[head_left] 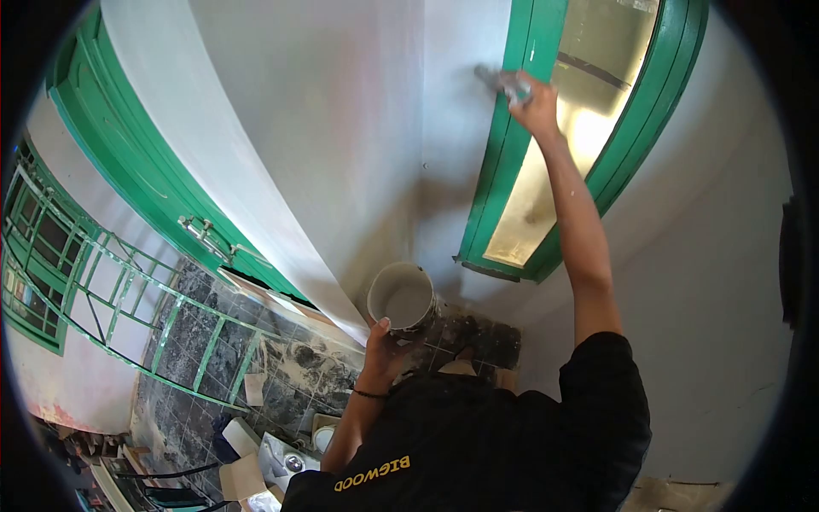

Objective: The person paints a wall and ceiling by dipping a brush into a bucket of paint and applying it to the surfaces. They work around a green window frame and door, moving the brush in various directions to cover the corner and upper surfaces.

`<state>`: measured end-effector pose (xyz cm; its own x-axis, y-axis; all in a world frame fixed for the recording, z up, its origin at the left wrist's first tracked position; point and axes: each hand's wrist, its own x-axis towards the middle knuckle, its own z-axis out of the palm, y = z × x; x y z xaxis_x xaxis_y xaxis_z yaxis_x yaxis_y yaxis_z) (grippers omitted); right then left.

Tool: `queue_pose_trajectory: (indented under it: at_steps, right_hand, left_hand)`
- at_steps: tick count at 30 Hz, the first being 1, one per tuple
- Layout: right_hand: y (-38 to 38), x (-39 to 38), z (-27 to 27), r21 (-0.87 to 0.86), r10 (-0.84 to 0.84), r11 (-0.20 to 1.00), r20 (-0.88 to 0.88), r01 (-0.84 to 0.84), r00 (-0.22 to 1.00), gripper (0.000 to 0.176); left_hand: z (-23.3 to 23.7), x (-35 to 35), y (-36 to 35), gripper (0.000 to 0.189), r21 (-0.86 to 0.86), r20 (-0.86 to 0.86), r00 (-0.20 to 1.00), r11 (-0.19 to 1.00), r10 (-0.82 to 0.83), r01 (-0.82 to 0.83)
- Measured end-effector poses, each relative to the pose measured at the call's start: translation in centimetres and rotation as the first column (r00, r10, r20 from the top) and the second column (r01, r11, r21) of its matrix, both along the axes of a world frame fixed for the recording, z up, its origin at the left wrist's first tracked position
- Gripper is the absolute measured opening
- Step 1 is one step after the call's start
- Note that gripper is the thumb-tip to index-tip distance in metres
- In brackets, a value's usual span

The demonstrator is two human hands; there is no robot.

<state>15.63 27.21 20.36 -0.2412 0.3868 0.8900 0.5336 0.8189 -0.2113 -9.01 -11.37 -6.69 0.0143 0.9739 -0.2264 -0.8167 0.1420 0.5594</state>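
Observation:
Up at the green window frame [499,175], my right hand [539,109] is closed around a paintbrush [490,77]. The brush is blurred and smeared with pale paint, its head against the white wall [456,94] just left of the frame. My left hand [384,352] grips the near side of a paint bucket [426,299], thumb at the rim and the other fingers hidden beneath. Whitish-grey paint [403,303] shows inside the bucket, which is held at waist height by the wall corner.
A green door [141,162] with a metal handle [203,230] stands at the left. Green metal scaffolding [166,328] crosses the room beyond it. Dark tiles [205,341] are dusty and splattered. An open cardboard box [243,480] and other items lie at the lower left.

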Motion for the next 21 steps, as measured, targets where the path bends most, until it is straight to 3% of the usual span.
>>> queue_pose_trajectory:
  at_steps: [3,6,11,15,19,21]
  right_hand:
    - [-0.1,-0.7,3.1,0.35,-0.006,0.937,0.072,-0.02,0.997,0.038]
    - [-0.9,-0.9,3.7,0.653,-0.065,0.757,0.107,-0.021,0.992,0.038]
    - [0.6,-0.2,-7.1,0.295,-0.098,0.954,0.125,0.058,0.987,0.04]
    - [-0.2,-1.5,-14.9,0.36,-0.091,0.929,0.009,0.081,0.996,0.036]
    - [-2.5,-2.2,-21.8,0.171,-0.116,0.98,0.056,0.105,0.992,0.028]
    - [-4.0,-2.1,-22.7,0.091,-0.101,0.991,0.07,0.094,0.992,0.025]
  left_hand:
    - [0.0,0.5,-0.3,0.082,-0.008,-0.003,1.0,1.0,0.004,-0.004]
    - [0.0,0.2,0.3,0.081,-0.02,0.025,0.999,0.999,-0.025,0.026]
    - [0.3,0.5,0.7,0.079,-0.022,0.0,0.999,0.999,-0.033,0.033]
    - [0.7,0.7,0.9,0.079,0.002,-0.027,0.999,1.0,-0.024,0.024]
    - [0.3,0.4,0.7,0.077,0.029,-0.022,1.0,0.999,-0.016,0.016]
    - [0.1,0.5,0.4,0.076,0.024,-0.022,1.0,1.0,-0.013,0.013]
